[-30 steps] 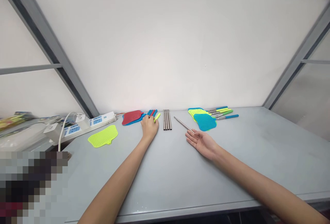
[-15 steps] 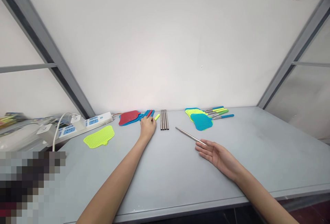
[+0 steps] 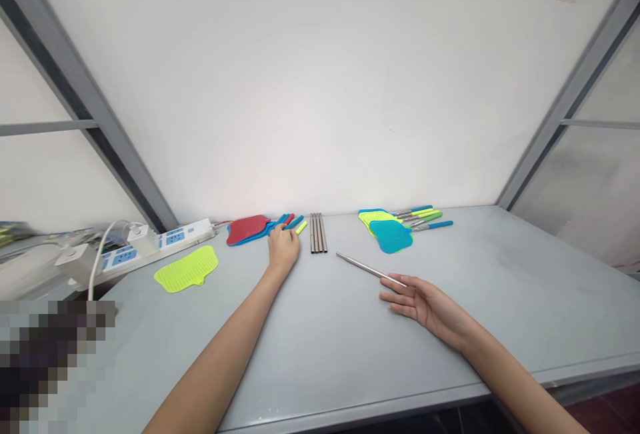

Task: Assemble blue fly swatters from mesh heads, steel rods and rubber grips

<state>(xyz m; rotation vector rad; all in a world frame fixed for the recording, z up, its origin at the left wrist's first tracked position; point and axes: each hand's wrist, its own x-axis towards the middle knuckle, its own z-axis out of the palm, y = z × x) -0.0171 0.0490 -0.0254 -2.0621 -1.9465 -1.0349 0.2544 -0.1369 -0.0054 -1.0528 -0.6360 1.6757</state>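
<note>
My left hand (image 3: 283,248) rests on the table with its fingers curled over a group of coloured handle grips. A blue handle grip (image 3: 296,223) sticks out from under the fingertips, which appear closed on it. A short yellow-green grip (image 3: 301,228) lies just right of it, and a red grip (image 3: 289,219) is behind. My right hand (image 3: 413,299) holds a thin metal rod (image 3: 363,266) between thumb and fingers, palm turned inward. The rod points left, toward several metal tubes (image 3: 319,234) lying side by side.
Red and blue swatter heads (image 3: 247,229) are stacked at back left. A yellow-green swatter head (image 3: 187,269) lies nearer, beside a white power strip (image 3: 173,242) with plugs and cables. Swatters with blue and yellow-green heads (image 3: 393,237) are piled back right, handles (image 3: 440,225) pointing right.
The blue grip under my left fingers has swung slightly to the right, toward the yellow-green one. My right hand keeps the rod at nearly the same place. The view has shifted slightly.
</note>
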